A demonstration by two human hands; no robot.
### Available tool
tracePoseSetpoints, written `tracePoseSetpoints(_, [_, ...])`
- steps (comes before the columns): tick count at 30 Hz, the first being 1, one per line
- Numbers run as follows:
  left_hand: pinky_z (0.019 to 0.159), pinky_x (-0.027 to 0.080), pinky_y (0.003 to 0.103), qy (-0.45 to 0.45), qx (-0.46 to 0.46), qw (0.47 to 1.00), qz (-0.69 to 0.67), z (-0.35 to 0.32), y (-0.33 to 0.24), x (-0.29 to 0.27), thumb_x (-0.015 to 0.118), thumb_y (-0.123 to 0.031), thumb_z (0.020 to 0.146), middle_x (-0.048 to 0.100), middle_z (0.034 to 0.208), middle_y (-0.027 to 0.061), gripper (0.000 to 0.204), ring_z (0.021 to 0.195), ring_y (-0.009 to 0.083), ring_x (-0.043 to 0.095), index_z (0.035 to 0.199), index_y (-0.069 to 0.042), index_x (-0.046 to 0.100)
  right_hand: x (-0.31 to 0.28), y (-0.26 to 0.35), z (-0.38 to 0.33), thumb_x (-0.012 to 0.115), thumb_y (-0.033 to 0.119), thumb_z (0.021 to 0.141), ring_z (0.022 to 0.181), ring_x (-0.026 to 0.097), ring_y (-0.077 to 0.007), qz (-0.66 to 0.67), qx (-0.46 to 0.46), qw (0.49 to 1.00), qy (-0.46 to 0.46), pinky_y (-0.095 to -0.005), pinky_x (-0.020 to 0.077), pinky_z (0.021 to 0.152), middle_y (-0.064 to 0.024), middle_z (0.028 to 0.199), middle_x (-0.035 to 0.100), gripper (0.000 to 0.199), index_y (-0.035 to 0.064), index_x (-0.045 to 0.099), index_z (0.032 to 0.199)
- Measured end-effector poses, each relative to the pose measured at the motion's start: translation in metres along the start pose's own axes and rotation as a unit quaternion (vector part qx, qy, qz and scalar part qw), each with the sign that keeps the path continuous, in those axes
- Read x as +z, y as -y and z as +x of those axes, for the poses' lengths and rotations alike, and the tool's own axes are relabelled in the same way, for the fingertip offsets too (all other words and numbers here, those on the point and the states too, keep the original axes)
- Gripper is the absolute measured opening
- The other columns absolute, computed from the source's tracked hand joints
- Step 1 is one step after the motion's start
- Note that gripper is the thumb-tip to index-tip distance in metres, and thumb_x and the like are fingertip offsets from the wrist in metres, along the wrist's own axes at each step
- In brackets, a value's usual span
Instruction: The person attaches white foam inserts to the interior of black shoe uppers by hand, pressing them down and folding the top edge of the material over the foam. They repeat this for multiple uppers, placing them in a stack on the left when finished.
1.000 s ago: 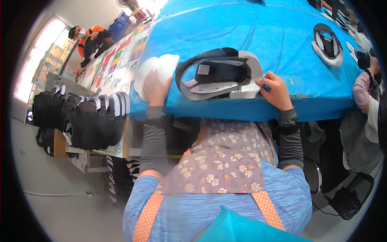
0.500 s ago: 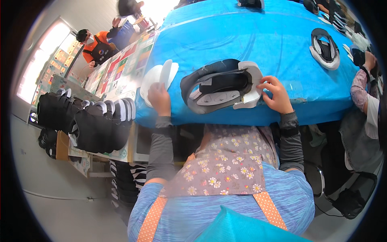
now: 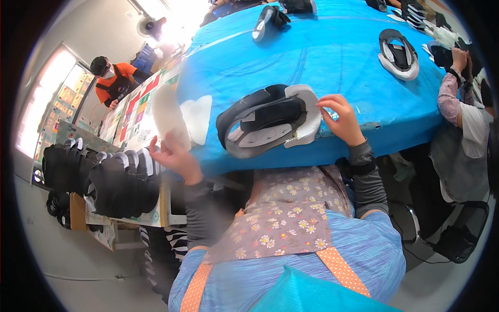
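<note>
- And here, the left hand is working to the left of the shoe, its fingers grasping a motion-blurred white piece by the near end!
- More white stock is lying between that piece and the shoe.
- The shoe itself is resting near the front edge of the blue-covered counter, showing its black inside, its white heel pointing right.
- Over to the shoe's right, the right hand is reaching in, thumb and forefinger meeting the heel's edge; whether they're pinching it, I cannot tell.
- Beyond the shoe and rightward, a second shoe is sitting alone.
- Left of the shoe, past the left hand, dark uppers are standing in a packed row.
- Far beyond the shoe, leftward, a person in orange is facing a side table.
</note>
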State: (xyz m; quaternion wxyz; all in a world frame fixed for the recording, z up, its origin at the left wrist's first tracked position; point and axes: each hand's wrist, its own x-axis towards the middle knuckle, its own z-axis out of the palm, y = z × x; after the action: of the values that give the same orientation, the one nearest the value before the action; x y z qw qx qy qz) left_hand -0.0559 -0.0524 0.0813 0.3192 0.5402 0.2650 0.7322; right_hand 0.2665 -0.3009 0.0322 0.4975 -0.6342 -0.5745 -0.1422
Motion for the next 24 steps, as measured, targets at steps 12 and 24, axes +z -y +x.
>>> tracePoseSetpoints(12, [0.063,0.051,0.019,0.425,-0.383,0.807,-0.143,-0.024,-0.092,0.024,0.064,-0.010,0.098,0.069,0.093,0.0055,0.011,0.076,0.0103,0.067,0.108,-0.007,0.061,0.027,0.082,0.086,0.076,-0.002,0.073,0.099,0.068,-0.0282,0.160,-0.229,0.958,0.069,-0.0382,0.0564,0.085,-0.0054,0.111,0.074,0.044,0.0101,0.074,0.115])
tracePoseSetpoints(24, [0.066,0.055,0.020,0.371,-0.432,0.817,-0.093,-0.017,-0.084,0.020,0.064,-0.014,0.098,0.072,0.100,0.0105,0.028,0.080,0.0128,0.071,0.121,0.002,0.064,0.015,0.118,0.081,0.078,0.011,0.078,0.090,0.069,-0.0232,0.126,-0.276,0.952,-0.044,-0.0349,0.0565,0.072,-0.0014,0.100,0.073,0.028,0.0118,0.070,0.104])
